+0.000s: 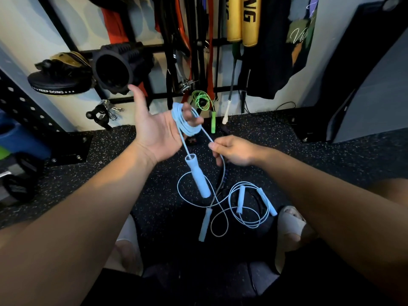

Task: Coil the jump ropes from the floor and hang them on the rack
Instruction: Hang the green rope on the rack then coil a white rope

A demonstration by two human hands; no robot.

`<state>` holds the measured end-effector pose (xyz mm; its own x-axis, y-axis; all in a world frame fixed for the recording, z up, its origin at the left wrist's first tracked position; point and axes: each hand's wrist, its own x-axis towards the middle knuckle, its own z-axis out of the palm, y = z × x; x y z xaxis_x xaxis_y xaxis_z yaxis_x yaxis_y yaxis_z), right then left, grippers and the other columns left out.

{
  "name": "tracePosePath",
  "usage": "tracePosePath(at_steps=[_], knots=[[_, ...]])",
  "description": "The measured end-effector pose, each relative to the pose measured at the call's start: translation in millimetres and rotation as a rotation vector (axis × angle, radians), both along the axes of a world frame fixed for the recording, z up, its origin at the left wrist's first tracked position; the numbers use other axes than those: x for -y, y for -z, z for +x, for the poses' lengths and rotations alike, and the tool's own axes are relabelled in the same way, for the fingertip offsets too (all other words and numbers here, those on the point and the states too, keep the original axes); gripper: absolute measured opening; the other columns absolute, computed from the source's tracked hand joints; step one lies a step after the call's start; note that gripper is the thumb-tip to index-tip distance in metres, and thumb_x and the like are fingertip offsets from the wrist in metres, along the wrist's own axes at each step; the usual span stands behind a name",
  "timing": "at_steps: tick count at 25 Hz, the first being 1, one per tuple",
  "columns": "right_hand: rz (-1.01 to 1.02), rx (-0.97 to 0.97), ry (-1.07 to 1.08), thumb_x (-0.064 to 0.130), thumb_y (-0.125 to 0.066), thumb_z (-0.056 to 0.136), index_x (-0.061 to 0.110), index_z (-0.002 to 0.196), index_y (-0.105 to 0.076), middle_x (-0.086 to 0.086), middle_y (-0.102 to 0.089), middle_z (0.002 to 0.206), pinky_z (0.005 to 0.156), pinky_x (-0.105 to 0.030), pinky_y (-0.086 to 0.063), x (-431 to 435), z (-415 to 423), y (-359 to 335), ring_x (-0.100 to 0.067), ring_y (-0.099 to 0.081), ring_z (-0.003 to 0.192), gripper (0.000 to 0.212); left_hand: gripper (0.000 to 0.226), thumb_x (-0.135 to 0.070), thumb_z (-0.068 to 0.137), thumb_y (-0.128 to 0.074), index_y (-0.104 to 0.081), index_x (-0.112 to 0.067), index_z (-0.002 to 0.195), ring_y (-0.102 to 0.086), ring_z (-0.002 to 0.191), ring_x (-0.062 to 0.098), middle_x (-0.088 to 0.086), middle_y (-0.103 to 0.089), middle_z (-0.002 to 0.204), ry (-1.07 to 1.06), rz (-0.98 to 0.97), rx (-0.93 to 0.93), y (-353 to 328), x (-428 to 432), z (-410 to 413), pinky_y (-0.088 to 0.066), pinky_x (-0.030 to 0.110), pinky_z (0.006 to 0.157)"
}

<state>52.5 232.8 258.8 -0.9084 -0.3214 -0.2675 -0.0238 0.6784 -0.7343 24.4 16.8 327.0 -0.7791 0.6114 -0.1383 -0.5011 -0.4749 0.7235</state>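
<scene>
**Pale blue rope half wound, one handle hanging**

The floor (123, 173) is black rubber matting flecked with pale specks. Behind it the rack (154, 47), of black metal bars, stands against the wall with bands and straps hanging from it.

The left hand (154, 131) is raised palm up with the thumb held out, and its fingers carry the wound part of the blue jump rope (187, 125): several turns of thin, smooth cord looped round them in a tight oval bundle. The right hand (234, 151), lower and to the right, pinches the cord between thumb and forefinger, the other fingers curled.

From the bundle a short length drops to the handle (198, 177), a matte, rounded cylinder (hollow at its upper end) that hangs nearly upright, its lower end leaning slightly right. From the pinch the cord falls in loose curves to the floor.

A second rope (249, 203), also pale blue, lies there in open loops, its two slim handles pointing roughly away from the person.

A green rope (202, 100) hangs coiled on the rack.
</scene>
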Motion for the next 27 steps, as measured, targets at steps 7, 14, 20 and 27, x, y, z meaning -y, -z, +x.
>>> tracePosePath(at_steps=[7, 14, 20, 27], knots=[[0.105, -0.046, -0.103, 0.037, -0.046, 0.104, 0.019, 0.1, -0.065, 0.002, -0.064, 0.069, 0.065, -0.028, -0.048, 12.0, 2.9, -27.6, -0.01, -0.063, 0.062, 0.026, 0.12, -0.087, 0.08, 0.005, -0.032, 0.006, 0.146, -0.063, 0.124, 0.029, 0.021, -0.068, 0.128, -0.219, -0.281, -0.157, 10.5, -8.8, -6.5, -0.027, 0.046, 0.12], [0.302, -0.336, -0.234, 0.043, -0.064, 0.093, 0.023, 0.085, -0.07, 0.009, -0.061, 0.066, 0.058, -0.03, -0.044, 27.3, 7.1, -67.4, -0.016, -0.059, 0.063, 0.022, 0.126, -0.096, 0.071, -0.006, -0.045, -0.002, 0.145, -0.07, 0.111, 0.033, 0.025, -0.071, 0.117, 0.196, -0.754, -0.296, 18.8, -18.3, -1.9, -0.05, 0.041, 0.105], [0.1, -0.468, -0.119, 0.058, -0.075, 0.071, 0.018, 0.076, -0.064, 0.007, -0.061, 0.064, 0.056, -0.027, -0.042, 7.5, 7.6, -73.4, -0.009, -0.051, 0.057, 0.042, 0.121, -0.094, 0.072, 0.006, -0.07, 0.001, 0.072, -0.068, 0.067, 0.033, 0.023, -0.062, 0.072, 0.567, -0.708, -0.168, -0.2, -13.1, 9.2, -0.057, 0.042, 0.089], [-0.166, -0.319, 0.196, 0.043, -0.053, 0.099, 0.018, 0.072, -0.059, 0.007, -0.057, 0.056, 0.06, -0.032, -0.046, -15.9, -6.0, -26.0, -0.012, -0.053, 0.055, 0.038, 0.111, -0.099, 0.065, 0.004, -0.056, -0.006, 0.065, -0.057, 0.047, 0.025, 0.001, -0.043, 0.04, 0.297, -0.274, -0.076, -11.4, -2.9, 12.0, -0.053, 0.036, 0.085]])
